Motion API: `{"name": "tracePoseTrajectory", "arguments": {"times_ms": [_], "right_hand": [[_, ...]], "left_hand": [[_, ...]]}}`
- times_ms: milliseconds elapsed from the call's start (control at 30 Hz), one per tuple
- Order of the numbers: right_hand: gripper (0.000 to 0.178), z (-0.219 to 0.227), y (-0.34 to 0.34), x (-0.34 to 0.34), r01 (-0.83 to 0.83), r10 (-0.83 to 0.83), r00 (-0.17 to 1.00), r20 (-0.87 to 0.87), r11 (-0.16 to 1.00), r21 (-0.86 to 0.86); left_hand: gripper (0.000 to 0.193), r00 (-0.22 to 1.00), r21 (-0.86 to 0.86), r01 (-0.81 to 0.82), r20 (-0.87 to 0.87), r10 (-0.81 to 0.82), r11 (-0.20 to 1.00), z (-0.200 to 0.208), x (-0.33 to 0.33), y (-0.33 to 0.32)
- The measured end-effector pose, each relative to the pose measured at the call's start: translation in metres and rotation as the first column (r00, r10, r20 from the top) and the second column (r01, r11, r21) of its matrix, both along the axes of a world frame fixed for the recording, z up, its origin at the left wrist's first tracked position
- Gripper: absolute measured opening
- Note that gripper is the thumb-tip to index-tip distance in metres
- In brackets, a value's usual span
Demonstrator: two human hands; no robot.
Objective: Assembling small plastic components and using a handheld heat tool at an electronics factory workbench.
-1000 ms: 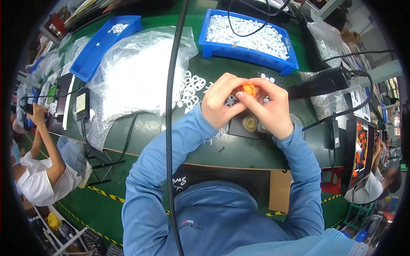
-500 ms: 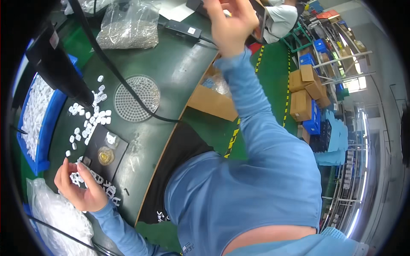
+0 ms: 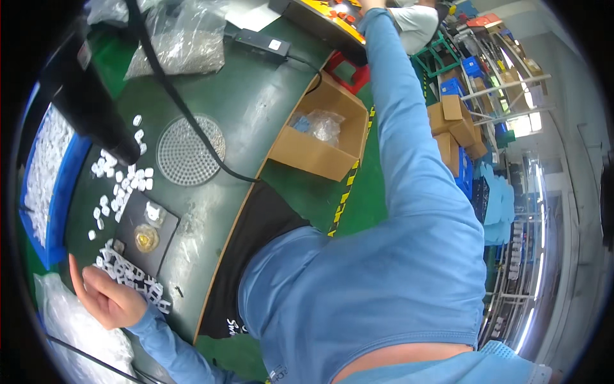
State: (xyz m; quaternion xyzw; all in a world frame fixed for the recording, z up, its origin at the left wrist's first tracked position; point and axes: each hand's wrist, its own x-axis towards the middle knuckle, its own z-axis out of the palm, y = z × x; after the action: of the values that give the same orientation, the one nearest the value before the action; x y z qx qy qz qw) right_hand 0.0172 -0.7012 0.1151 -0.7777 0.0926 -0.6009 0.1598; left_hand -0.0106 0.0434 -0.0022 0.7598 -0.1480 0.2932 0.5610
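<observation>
My left hand [image 3: 110, 301] hovers near a heap of white plastic parts [image 3: 137, 281]. Its index finger stretches out, the others are bent, and I see nothing between them. Close by, a dark square pad [image 3: 157, 248] bears a small clear round piece with a yellow centre [image 3: 146, 239] and a white-and-clear piece [image 3: 153, 214]. My right hand [image 3: 372, 5], at the top edge, is at a yellow-edged black case [image 3: 323, 24] with orange items in it. The picture's edge cuts off its fingers, so their grip is hidden.
Loose white caps [image 3: 121, 192] lie beside a round dimpled tray [image 3: 185, 157]. A blue bin [image 3: 78, 166] of white parts, a dark upright tool [image 3: 89, 109] and a bag of small metal parts [image 3: 182, 51] stand around. A cardboard box [image 3: 307, 157] sits past the table edge.
My right hand has reached farther out, to the top edge, and more of the black case shows. My left hand's fingers have changed from a loose pinch-like curve to one finger stretched out.
</observation>
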Motion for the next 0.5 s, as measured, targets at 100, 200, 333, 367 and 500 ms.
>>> {"name": "tracePoseTrajectory", "arguments": {"times_ms": [100, 200, 333, 367, 500], "right_hand": [[0.032, 0.022, 0.108, 0.028, 0.007, -0.003, 0.987, 0.162, 1.000, -0.026], [0.022, 0.054, 0.307, -0.022, -0.369, 0.382, 0.924, 0.012, 0.884, 0.285], [0.015, -0.027, 0.359, -0.044, -0.661, 0.636, 0.502, -0.586, 0.719, 0.215], [0.013, -0.044, 0.374, -0.049, -0.653, 0.615, 0.413, -0.672, 0.714, 0.252], [0.017, -0.065, 0.440, -0.043, -0.903, 0.732, 0.078, -0.677, 0.340, 0.264]], "left_hand": [[0.031, 0.998, 0.034, -0.059, 0.021, 0.058, 0.998, -0.002, -0.002, 0.009], [0.032, 0.999, -0.036, 0.000, 0.034, 0.001, 0.999, 0.002, 0.003, -0.004], [0.042, 0.988, 0.015, -0.015, 0.154, 0.012, 1.000, 0.015, 0.002, -0.005], [0.043, 0.988, 0.005, -0.016, 0.154, 0.015, 1.000, 0.014, 0.002, -0.006], [0.041, 0.994, 0.010, 0.029, 0.106, -0.030, 1.000, 0.010, 0.002, -0.003]]}}
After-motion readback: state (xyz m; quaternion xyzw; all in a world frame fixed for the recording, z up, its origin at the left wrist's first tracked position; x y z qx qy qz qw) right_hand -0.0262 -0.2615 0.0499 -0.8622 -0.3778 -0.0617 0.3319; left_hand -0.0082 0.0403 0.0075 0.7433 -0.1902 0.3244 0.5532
